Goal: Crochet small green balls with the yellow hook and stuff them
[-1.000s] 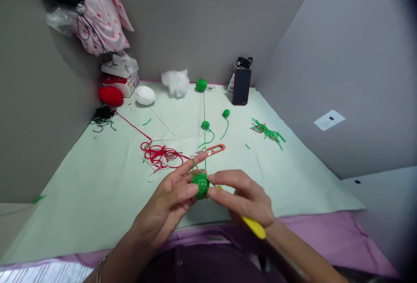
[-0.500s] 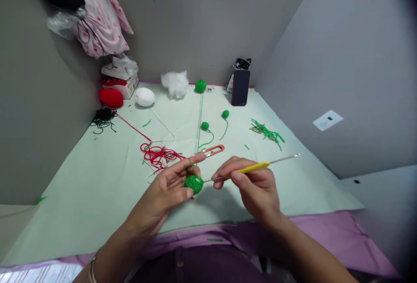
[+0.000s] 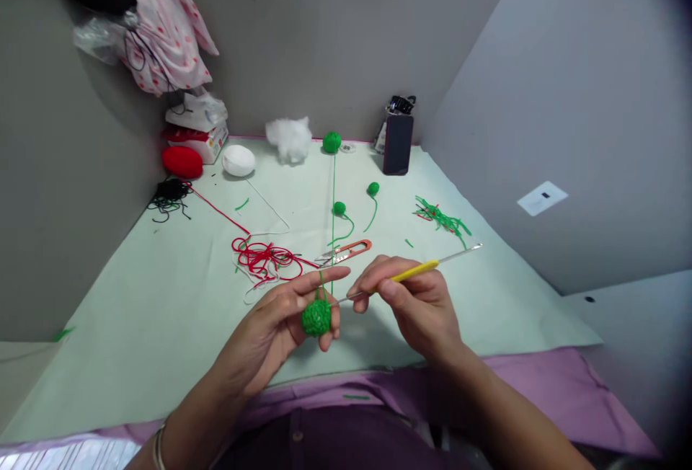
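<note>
My left hand (image 3: 275, 326) pinches a small green crocheted ball (image 3: 316, 318) between thumb and fingers, its index finger stretched out with green yarn looped over it. That yarn runs back across the table to a green yarn ball (image 3: 331, 142). In my right hand (image 3: 419, 304) is a crochet hook (image 3: 414, 271) with a yellow handle, gripped like a pencil. Its thin metal tip meets the right edge of the crocheted piece; the very end is hidden in the stitches. Just beyond my left fingertips lie thread snips (image 3: 354, 251) with an orange handle.
Tangled red yarn (image 3: 262, 257) lies left of the snips. Two small green crocheted pieces (image 3: 339, 208) with tails sit mid-table. Farther back are white stuffing (image 3: 290, 140), a white yarn ball (image 3: 238, 161), a red yarn ball (image 3: 182, 161) and a phone (image 3: 398, 145). Green scraps (image 3: 442, 218) lie right.
My left hand has turned the green crocheted ball, and its thumb has shifted from the lower edge to the upper left. The right hand and hook have moved slightly left.
</note>
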Demonstrator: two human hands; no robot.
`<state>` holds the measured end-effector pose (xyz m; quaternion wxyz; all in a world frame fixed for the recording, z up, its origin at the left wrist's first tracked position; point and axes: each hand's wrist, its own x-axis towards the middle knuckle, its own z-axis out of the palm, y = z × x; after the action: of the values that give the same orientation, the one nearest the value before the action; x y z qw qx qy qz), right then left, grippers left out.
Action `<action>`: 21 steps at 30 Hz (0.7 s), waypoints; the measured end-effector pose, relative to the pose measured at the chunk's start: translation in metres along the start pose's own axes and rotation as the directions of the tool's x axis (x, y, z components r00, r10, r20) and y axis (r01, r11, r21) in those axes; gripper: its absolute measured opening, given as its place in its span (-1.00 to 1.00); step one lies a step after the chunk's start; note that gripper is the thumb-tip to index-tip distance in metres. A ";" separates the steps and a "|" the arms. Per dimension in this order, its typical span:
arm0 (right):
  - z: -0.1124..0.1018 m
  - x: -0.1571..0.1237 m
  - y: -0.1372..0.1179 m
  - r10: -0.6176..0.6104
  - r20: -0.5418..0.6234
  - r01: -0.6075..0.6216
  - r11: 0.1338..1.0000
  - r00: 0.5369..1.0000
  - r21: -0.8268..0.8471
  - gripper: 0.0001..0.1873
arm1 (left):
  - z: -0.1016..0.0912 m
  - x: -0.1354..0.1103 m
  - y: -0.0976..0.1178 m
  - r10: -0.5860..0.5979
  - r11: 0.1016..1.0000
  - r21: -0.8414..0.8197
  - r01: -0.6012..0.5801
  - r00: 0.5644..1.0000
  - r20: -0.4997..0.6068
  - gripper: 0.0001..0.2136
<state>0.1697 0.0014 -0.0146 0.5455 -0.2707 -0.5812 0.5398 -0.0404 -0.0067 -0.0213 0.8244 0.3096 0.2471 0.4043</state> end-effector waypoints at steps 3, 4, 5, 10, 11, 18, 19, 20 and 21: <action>0.001 0.003 -0.002 0.088 -0.025 -0.085 0.992 0.996 0.095 -0.84 | 0.003 0.000 0.003 0.021 1.000 -0.009 -0.021 0.999 -0.033 -0.64; 0.003 0.004 -0.003 0.123 -0.045 -0.116 0.983 0.991 0.139 -0.84 | 0.004 0.001 0.004 0.033 0.999 -0.002 -0.034 0.998 -0.053 -0.66; 0.005 0.005 -0.003 0.158 -0.065 -0.143 0.972 0.985 0.186 -0.83 | 0.006 0.001 0.004 0.048 0.999 0.012 -0.047 0.996 -0.077 -0.68; 0.022 0.011 0.004 0.237 -0.164 -0.178 0.935 0.958 0.307 -0.80 | 0.018 0.000 0.001 0.143 0.984 0.130 -0.120 0.972 -0.185 -0.81; 0.026 0.013 0.006 0.209 -0.204 -0.149 0.951 0.956 0.272 -0.81 | 0.021 0.000 0.001 0.182 0.978 0.134 -0.158 0.965 -0.188 -0.82; 0.038 0.046 0.005 0.045 -0.030 -0.048 0.996 0.999 -0.080 -0.88 | 0.016 0.008 0.018 0.227 0.960 -0.075 -0.271 0.903 -0.365 -0.80; 0.036 0.057 0.002 0.073 0.060 -0.067 0.993 0.996 -0.100 -0.84 | 0.010 0.009 0.024 0.242 0.947 -0.102 -0.306 0.883 -0.402 -0.80; 0.033 0.071 -0.003 0.118 0.146 -0.098 0.986 0.982 -0.138 -0.73 | 0.005 0.009 0.029 0.259 0.932 -0.119 -0.342 0.859 -0.442 -0.81; 0.031 0.087 -0.008 0.150 0.204 -0.116 0.979 0.967 -0.170 -0.58 | -0.002 0.009 0.036 0.272 0.916 -0.131 -0.379 0.827 -0.492 -0.84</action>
<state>0.1212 0.0673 0.0280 0.4188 -0.2907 -0.6580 0.5542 -0.0550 0.0182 0.0017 0.6890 0.1472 0.3328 0.6268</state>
